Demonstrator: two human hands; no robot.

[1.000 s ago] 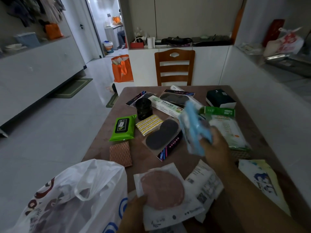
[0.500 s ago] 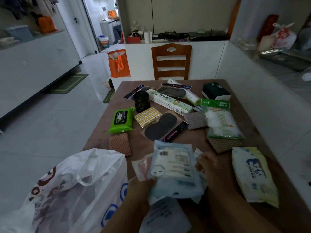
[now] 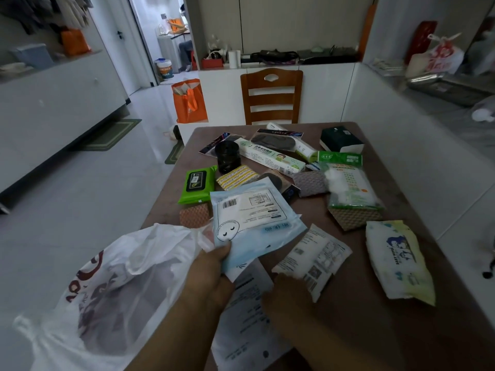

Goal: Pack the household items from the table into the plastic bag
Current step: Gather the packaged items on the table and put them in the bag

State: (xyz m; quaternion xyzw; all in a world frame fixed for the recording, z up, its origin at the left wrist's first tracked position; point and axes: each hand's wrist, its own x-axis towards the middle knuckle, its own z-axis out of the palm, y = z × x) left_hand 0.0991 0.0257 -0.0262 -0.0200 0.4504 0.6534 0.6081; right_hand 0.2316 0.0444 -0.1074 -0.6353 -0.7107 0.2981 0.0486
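Observation:
A white plastic bag (image 3: 107, 290) with red and blue print sags open at the table's near left edge. My left hand (image 3: 211, 274) pinches the lower corner of a light blue flat packet (image 3: 254, 218) and holds it tilted just right of the bag's mouth. My right hand (image 3: 284, 298) lies low and blurred over a flat white packet (image 3: 246, 319); its fingers are hidden. A white printed sachet (image 3: 313, 258) lies beside it. Farther off are a green wipes pack (image 3: 197, 183), a black jar (image 3: 227, 156), a long box (image 3: 270, 156), a cotton pack (image 3: 351, 188) and a white-yellow wipes pack (image 3: 399, 261).
The brown table (image 3: 348, 303) runs along a white wall on its right. A wooden chair (image 3: 270, 97) stands at its far end and an orange bag (image 3: 188, 101) sits on the floor beyond. Small cloths and a dark green box (image 3: 340, 139) lie among the items.
The blue packet passed from my right hand to my left and moved left toward the bag. My right hand let go and dropped to the flat white packet.

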